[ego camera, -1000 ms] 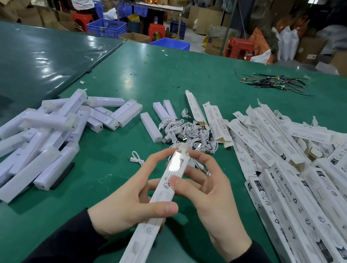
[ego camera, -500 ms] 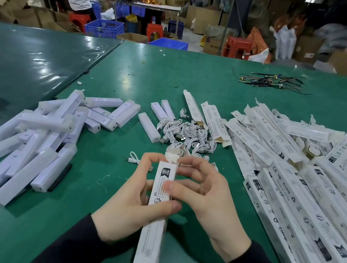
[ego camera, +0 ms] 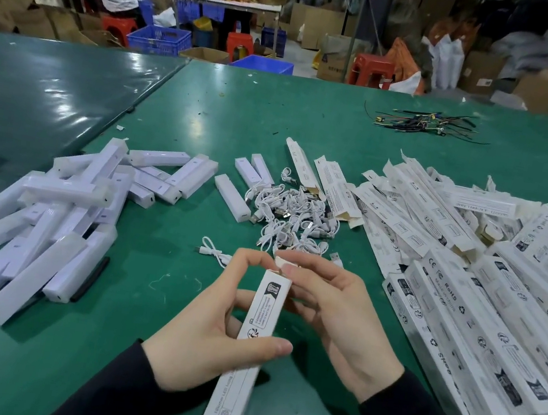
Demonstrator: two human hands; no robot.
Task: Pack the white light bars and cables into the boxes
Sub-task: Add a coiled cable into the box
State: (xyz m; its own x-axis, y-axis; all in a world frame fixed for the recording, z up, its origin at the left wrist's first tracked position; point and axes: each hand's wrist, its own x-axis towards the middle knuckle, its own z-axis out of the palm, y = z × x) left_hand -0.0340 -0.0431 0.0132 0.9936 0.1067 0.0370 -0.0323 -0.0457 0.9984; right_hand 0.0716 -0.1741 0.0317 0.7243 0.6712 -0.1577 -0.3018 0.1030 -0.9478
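A long white printed box stands tilted in front of me, its far end up. My left hand grips it around the middle, thumb across the printed face. My right hand pinches the end flap at the box's top. A pile of white light bars lies on the left of the green table. Coiled white cables are heaped in the middle, with one loose cable nearer me. Several white boxes are stacked on the right.
Three short light bars lie beside the cable heap. A bundle of dark wires sits at the far right of the table. Beyond the table's far edge are people, red stools, blue crates and cardboard cartons.
The box swung from leaning left to nearly straight toward me and slid down through my hands. My right fingers moved up to its top end and now pinch the flap.
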